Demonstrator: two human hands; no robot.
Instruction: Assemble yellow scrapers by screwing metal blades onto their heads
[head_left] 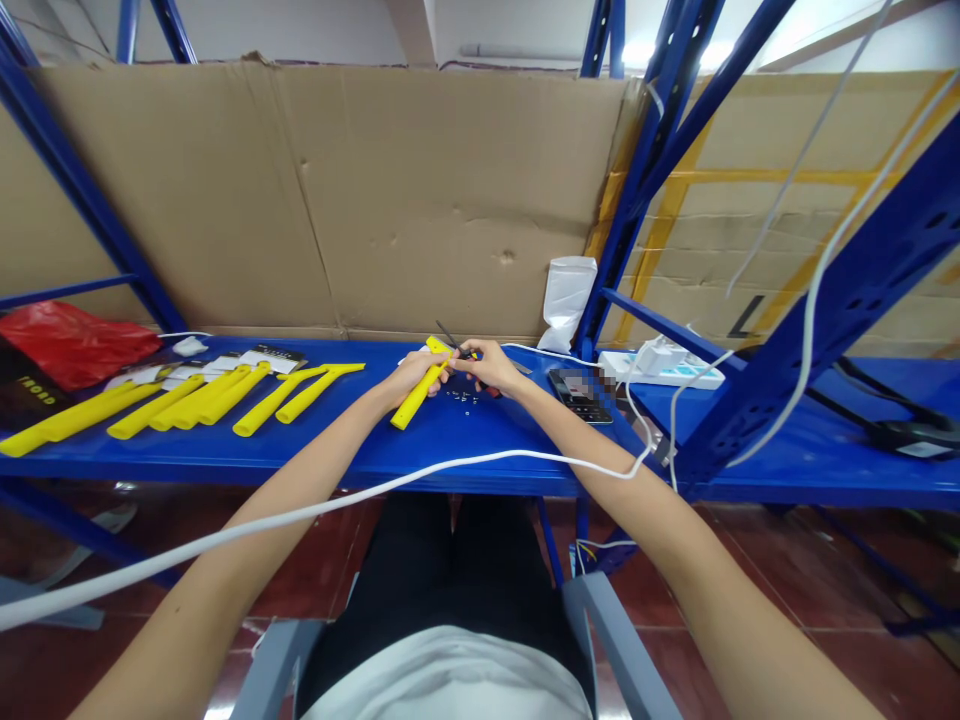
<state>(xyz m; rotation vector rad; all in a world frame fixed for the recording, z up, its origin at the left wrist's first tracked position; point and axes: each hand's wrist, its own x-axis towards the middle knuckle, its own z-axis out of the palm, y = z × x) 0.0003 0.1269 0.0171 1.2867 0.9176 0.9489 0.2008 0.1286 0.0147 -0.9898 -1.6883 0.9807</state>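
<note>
Near the middle of the blue shelf, my left hand [415, 376] is closed around a yellow plastic tube-shaped part [409, 408], which lies at a slant with its lower end toward me. My right hand [487, 367] meets it from the right, fingers closed on a slim dark tool [448, 332] with black and red on its handle. The tool's thin end points up and left past the yellow part. My fingers hide its middle, so its exact kind cannot be made out. Several tiny pieces, perhaps screws [463, 398], lie scattered just below my right hand.
Several yellow parts [217, 396] lie in a row at left, near a red bag [75, 342]. To the right are a phone [581, 395] and a white power strip [660, 367]. A white cable [420, 474] crosses before my forearms. Cardboard [450, 200] backs the shelf.
</note>
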